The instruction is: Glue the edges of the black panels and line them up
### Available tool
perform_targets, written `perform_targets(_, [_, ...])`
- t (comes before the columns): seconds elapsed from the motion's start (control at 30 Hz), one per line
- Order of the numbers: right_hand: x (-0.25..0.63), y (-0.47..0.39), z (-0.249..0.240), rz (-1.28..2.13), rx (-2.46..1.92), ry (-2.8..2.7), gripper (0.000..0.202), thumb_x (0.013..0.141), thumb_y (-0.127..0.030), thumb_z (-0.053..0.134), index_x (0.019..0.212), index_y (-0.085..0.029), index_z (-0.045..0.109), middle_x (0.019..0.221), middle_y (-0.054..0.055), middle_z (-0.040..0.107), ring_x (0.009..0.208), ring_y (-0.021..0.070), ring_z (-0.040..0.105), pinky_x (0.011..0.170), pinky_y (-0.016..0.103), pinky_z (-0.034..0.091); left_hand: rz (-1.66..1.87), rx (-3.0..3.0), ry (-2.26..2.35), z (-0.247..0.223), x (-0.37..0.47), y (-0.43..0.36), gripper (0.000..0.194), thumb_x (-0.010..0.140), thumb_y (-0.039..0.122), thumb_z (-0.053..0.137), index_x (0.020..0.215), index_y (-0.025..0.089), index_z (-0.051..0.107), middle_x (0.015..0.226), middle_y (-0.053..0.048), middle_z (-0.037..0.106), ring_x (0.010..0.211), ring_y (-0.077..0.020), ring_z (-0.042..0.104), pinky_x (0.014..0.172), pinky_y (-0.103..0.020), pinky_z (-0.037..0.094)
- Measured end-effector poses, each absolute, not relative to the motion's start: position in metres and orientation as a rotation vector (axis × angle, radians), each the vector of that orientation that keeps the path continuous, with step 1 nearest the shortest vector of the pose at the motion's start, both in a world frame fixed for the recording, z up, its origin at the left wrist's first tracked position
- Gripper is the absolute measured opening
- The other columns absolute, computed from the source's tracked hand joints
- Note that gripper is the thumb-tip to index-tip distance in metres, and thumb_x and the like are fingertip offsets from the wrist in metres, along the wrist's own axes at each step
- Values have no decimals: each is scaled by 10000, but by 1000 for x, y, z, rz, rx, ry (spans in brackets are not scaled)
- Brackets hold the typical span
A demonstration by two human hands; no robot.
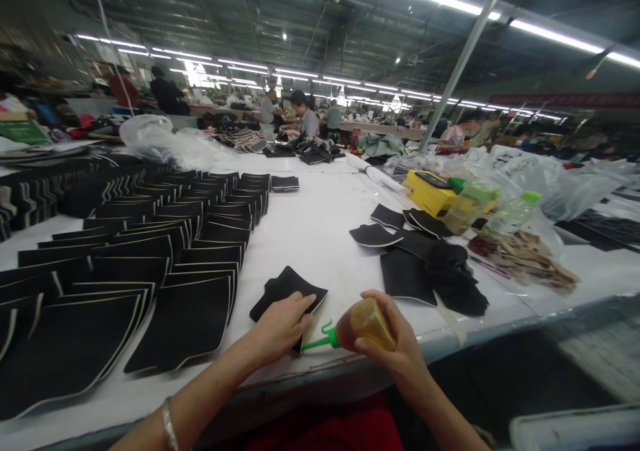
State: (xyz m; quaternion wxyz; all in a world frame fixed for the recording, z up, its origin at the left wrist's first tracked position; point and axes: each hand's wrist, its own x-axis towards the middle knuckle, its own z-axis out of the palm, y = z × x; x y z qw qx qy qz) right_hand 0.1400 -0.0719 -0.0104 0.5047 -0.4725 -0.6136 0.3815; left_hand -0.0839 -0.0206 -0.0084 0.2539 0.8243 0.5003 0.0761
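Observation:
Near the table's front edge lies a black fabric piece [285, 291] with a pale edge. My left hand [285, 324] rests on it, fingers spread and pressing its right part. My right hand [395, 337] is wrapped round a squeeze bottle [367, 324] of amber liquid, tilted on its side. The bottle's green nozzle [320, 341] points left, its tip at the lower right edge of the black piece. Overlapping rows of similar black pieces [190, 311] cover the table to the left.
Loose black pieces [407, 274] lie to the right. Behind them are a yellow box [427, 194], plastic bottles [513, 214], tan cloth scraps [535, 261] and plastic bags [565, 184]. The white table [310, 231] ends close to my body. Several people sit or stand farther back.

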Motion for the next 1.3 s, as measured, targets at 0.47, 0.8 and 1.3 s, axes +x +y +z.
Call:
perform_targets(0.47, [149, -63, -21, 852, -1154, -1484, 557, 707, -413, 771, 1176, -232, 530, 1050, 39, 571, 887, 240, 565, 807, 323, 469, 200, 2237, 1367, -9, -84, -21, 500, 928, 267, 309, 1398, 155, 437, 1091, -95, 576, 983, -234, 591, 880, -337, 450])
perform_targets(0.8, [160, -45, -25, 718, -1157, -1499, 564, 718, -418, 773, 1182, -228, 514, 1050, 44, 567, 875, 229, 566, 771, 317, 478, 187, 2233, 1350, -13, -84, -19, 504, 935, 275, 280, 1398, 156, 438, 1129, -104, 568, 1018, -235, 577, 943, -342, 429])
perform_targets(1.3, [157, -44, -23, 1021, -1058, -1065, 547, 658, -359, 835, 1119, -206, 583, 936, 14, 636, 827, 188, 598, 732, 270, 507, 260, 2139, 1335, -15, -85, -16, 508, 914, 270, 294, 1379, 156, 464, 1155, -110, 565, 1053, -246, 560, 955, -357, 403])
